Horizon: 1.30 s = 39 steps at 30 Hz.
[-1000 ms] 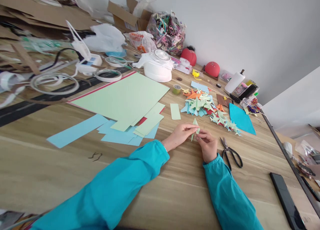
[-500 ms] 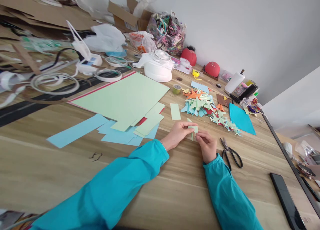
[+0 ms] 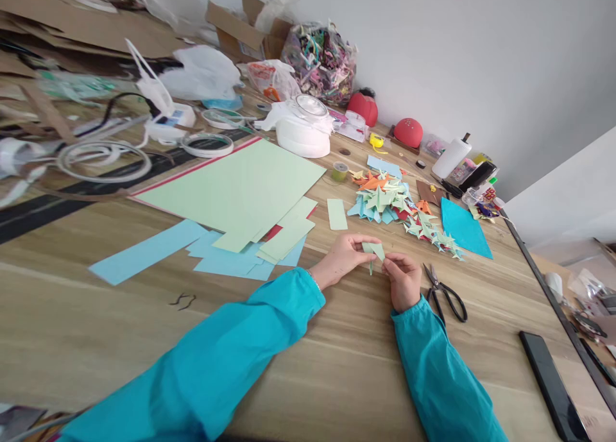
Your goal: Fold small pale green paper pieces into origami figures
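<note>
A small piece of folded light-green paper [image 3: 374, 249] is held above the wooden table between my two hands. My left hand [image 3: 342, 260] is closed on its left side, thumb and fingers pinching it. At its right corner my right hand [image 3: 403, 278] pinches the edge between thumb and fingertips. Part of the paper hangs below the left fingers. Beyond my hands lies a heap of folded paper shapes [image 3: 380, 199] in green, blue, orange and red. A flat green paper rectangle [image 3: 337, 214] rests on the table to the left of that heap.
Black-handled scissors [image 3: 451, 299] lie right of my right hand, and a black phone [image 3: 553, 384] sits near the right edge. Large green sheets [image 3: 231, 185] and blue paper strips [image 3: 149, 253] cover the left middle. A spool [image 3: 340, 170] stands beyond the green rectangle.
The green paper between my hands has turned; its right part now slants down toward my right fingers. My right hand has shifted slightly to the right.
</note>
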### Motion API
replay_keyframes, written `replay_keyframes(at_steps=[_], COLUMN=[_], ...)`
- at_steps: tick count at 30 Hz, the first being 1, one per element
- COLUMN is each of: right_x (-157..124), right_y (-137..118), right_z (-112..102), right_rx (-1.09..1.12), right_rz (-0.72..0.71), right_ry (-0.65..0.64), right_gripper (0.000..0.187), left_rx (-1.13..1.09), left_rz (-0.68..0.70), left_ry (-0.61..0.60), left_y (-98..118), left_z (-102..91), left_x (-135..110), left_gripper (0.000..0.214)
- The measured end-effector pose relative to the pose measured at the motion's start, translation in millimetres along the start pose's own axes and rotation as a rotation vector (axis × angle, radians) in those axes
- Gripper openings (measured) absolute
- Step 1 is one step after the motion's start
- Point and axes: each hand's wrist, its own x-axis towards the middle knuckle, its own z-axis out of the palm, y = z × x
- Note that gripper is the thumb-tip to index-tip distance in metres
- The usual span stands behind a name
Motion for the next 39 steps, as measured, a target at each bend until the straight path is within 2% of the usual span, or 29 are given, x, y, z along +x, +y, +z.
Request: replay_keyframes(at_steps=[6,15,21,39], right_x=[0.2,-0.5,-0.1,1.0], right_y=[-4.0,-6.6,-6.3,-6.2], right_z=[3.5,3.7,2.6,1.3], right_rx=[0.091,0.119,0.153,0.171], right_rz=[0.069,0.091,0.102,0.146], right_ry=[-0.002,-0.066,-0.107,-0.117], right_gripper=[0.015,0.017,0.017,0.018], left_rx=[0.148,0.138,0.232,0.169], left_rz=[0.050,0.049,0.088,0.089], left_ry=[-0.006,0.004,-0.030,-0.020], left_y=[0.0,0.1,2.2,4.4], left_z=[0.9,1.0,2.3,3.5], left_x=[-0.5,-0.6,-1.1,-2.9], left_gripper=[0.031,0.026,0.012,0.013])
